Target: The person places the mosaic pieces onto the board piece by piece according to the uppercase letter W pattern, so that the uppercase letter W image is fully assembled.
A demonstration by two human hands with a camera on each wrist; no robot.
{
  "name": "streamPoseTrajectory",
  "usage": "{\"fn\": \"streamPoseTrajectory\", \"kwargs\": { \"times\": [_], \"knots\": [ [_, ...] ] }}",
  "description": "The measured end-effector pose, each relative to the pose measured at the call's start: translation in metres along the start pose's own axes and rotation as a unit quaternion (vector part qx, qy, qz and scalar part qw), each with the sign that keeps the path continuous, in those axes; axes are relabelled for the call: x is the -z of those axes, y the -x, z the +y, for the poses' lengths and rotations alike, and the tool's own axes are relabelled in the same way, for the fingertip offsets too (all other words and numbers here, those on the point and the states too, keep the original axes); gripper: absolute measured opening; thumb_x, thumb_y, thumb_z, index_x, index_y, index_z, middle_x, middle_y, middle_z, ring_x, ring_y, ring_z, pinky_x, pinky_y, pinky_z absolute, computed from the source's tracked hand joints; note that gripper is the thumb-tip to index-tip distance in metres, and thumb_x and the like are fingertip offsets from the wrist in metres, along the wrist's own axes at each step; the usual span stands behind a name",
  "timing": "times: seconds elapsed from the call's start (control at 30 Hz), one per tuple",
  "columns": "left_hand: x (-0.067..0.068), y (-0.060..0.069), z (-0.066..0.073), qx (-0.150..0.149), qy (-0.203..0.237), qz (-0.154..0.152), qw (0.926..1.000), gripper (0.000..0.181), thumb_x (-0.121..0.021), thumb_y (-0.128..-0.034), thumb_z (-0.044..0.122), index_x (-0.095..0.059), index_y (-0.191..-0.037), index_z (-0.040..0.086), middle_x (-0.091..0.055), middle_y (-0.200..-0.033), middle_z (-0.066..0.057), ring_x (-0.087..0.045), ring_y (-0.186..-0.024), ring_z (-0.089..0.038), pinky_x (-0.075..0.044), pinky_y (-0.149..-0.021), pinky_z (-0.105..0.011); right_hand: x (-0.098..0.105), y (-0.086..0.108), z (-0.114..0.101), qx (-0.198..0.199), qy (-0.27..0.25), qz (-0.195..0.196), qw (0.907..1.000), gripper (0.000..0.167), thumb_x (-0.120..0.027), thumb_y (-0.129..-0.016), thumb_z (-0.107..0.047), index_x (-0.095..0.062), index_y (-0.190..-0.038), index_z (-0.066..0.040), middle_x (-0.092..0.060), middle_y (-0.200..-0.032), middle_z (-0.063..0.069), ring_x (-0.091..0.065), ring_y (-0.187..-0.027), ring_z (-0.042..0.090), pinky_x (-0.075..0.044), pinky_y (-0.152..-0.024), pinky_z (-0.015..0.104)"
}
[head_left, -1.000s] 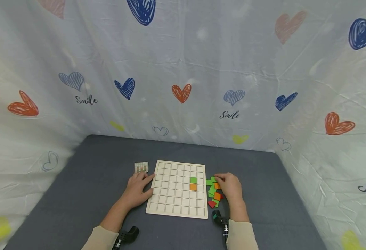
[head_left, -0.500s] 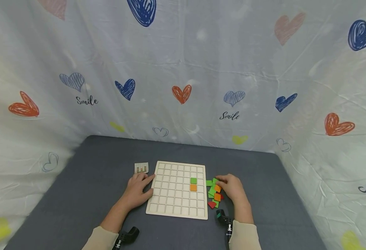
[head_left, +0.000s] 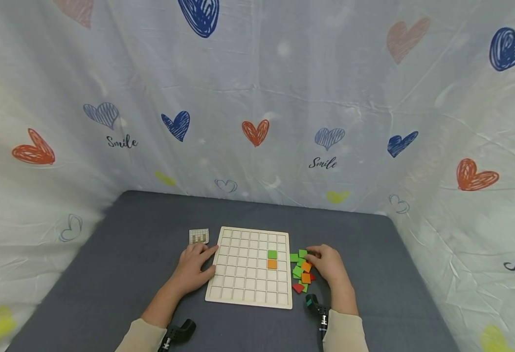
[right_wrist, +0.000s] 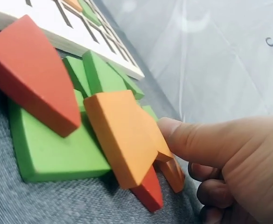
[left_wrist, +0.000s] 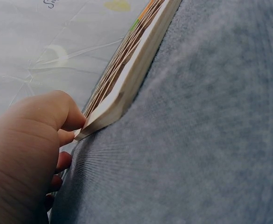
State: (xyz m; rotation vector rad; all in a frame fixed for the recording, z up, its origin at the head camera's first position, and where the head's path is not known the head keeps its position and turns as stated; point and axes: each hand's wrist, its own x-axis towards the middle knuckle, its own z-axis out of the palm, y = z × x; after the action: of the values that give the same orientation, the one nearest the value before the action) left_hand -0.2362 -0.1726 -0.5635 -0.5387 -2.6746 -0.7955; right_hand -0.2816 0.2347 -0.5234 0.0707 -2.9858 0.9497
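Note:
My left hand point(head_left: 190, 268) rests on the table with thumb and index finger touching the left edge of a pale wooden grid board point(head_left: 244, 295). In the left wrist view its thumb meets the board's corner point(left_wrist: 99, 123). My right hand point(head_left: 327, 264) is over the loose tiles right of the board. Its thumb tip is against or just behind an orange tile point(right_wrist: 122, 135); the other fingers are curled underneath, and whether they pinch a tile is hidden. Green tiles point(right_wrist: 57, 144) and red tiles point(right_wrist: 33, 74) lie overlapped around it. One green tile point(head_left: 272, 254) and one orange tile point(head_left: 272, 264) sit in board cells.
A small pattern card point(head_left: 198, 235) lies beyond my left hand. The dark grey tablecloth point(head_left: 248, 330) covers the table. A white curtain point(head_left: 292, 98) printed with hearts hangs behind and at both sides.
My right hand has drawn slightly right and nearer at the tile pile. Some green and orange tiles near its fingertips have shifted a little. My left hand and the board stay put.

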Motion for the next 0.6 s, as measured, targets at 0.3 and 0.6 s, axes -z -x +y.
{"fn": "streamPoseTrajectory", "kwargs": {
  "times": [0.3,0.6],
  "knots": [
    [-0.0003,-0.0003,-0.0004,0.005,0.000,0.000,1.0000,0.051,-0.069,-0.0924,0.018,-0.064,-0.141,0.006,-0.053,-0.108,-0.005,-0.046,-0.108,-0.032,-0.033,-0.089,-0.054,-0.0009,-0.0004,0.0004,0.011,0.009,0.000,0.9999,0.028,-0.077,-0.091,-0.015,-0.078,-0.116,-0.005,-0.050,-0.077,0.003,-0.046,-0.069,0.019,-0.038,-0.064,0.035],
    [-0.0022,0.0008,-0.0013,-0.006,-0.001,0.017,0.9998,0.050,-0.070,-0.0907,0.019,-0.066,-0.139,0.006,-0.056,-0.111,-0.008,-0.048,-0.111,-0.034,-0.035,-0.090,-0.056,-0.0016,-0.0003,0.0042,0.018,-0.001,0.021,0.9996,0.028,-0.078,-0.090,-0.017,-0.078,-0.114,-0.004,-0.047,-0.074,0.002,-0.045,-0.067,0.018,-0.036,-0.064,0.035]
  ]
}}
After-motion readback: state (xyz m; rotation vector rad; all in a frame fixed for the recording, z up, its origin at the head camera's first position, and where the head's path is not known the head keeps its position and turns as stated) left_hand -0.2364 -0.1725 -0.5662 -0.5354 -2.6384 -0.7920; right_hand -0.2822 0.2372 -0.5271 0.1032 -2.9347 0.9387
